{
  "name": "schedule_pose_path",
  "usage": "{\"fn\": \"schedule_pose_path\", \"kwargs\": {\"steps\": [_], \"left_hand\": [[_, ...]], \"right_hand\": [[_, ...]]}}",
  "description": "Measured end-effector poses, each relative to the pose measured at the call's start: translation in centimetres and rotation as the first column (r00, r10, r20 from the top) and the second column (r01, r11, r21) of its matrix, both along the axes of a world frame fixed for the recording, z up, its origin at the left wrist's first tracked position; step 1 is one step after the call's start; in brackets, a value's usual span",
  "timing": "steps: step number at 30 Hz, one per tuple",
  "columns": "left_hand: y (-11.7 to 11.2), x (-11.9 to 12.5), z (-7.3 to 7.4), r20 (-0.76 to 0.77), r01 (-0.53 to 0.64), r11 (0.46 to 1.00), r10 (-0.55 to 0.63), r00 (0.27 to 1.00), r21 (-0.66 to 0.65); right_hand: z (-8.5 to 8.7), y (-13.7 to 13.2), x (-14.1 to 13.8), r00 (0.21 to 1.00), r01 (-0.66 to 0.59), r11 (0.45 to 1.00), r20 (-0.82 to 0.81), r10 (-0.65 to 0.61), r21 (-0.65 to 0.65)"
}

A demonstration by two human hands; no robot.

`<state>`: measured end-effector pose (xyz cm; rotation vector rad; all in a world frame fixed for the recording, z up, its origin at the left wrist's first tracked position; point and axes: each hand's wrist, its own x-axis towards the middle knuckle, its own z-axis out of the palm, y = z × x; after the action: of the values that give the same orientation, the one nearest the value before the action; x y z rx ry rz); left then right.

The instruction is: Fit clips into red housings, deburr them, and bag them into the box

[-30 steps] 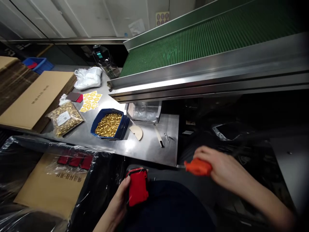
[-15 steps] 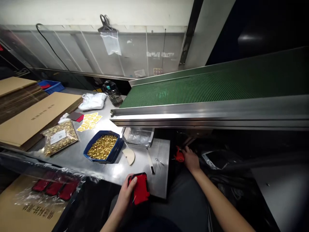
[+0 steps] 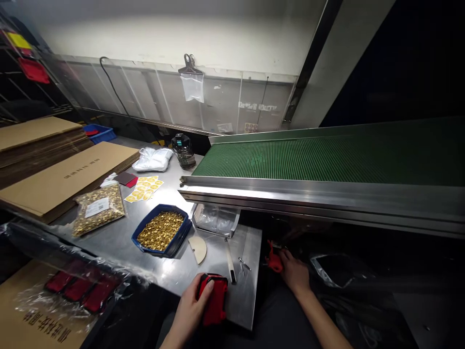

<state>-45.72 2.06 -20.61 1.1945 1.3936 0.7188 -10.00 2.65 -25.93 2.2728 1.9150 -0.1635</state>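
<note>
My left hand [image 3: 192, 303] is closed round a small red pouch with a black edge [image 3: 215, 299], held at the near edge of the steel table [image 3: 119, 242]. My right hand [image 3: 295, 271] reaches down past the table's right side, below the conveyor, its fingers closed on a small red-orange object [image 3: 273, 261]. A blue tray of small gold pieces [image 3: 160, 232] stands just left of centre on the table. Beside it lie a pale half-round card [image 3: 199, 248], a thin metal strip [image 3: 230, 261] and a clear plastic container [image 3: 216, 219].
A green conveyor belt with a steel frame [image 3: 319, 194] runs over the table to the right. On the left are flat cardboard stacks [image 3: 54, 179], a bag of gold pieces [image 3: 96, 209], yellow stickers [image 3: 144, 188], a white plastic bag [image 3: 152, 159] and a dark bottle [image 3: 183, 150]. Wrapped red pouches [image 3: 78, 286] lie on a carton below.
The view has tilted up, showing more wall. My left hand carried the red pouch from my lap to the table edge. My right hand reached away under the conveyor with the orange object.
</note>
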Motion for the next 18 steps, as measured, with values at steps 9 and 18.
{"fn": "schedule_pose_path", "kwargs": {"steps": [9,18], "left_hand": [[1.5,-1.3,-0.2,-0.212,0.057,0.997,-0.044,0.976,0.058],[1.0,-1.5,-0.7,-0.43,0.218,0.874,-0.011,0.903,0.434]], "right_hand": [[-1.9,2.2,0.3,0.981,0.188,0.98,-0.04,-0.191,-0.065],[-0.5,2.1,-1.1,0.927,0.277,0.955,-0.232,-0.294,-0.104]]}}
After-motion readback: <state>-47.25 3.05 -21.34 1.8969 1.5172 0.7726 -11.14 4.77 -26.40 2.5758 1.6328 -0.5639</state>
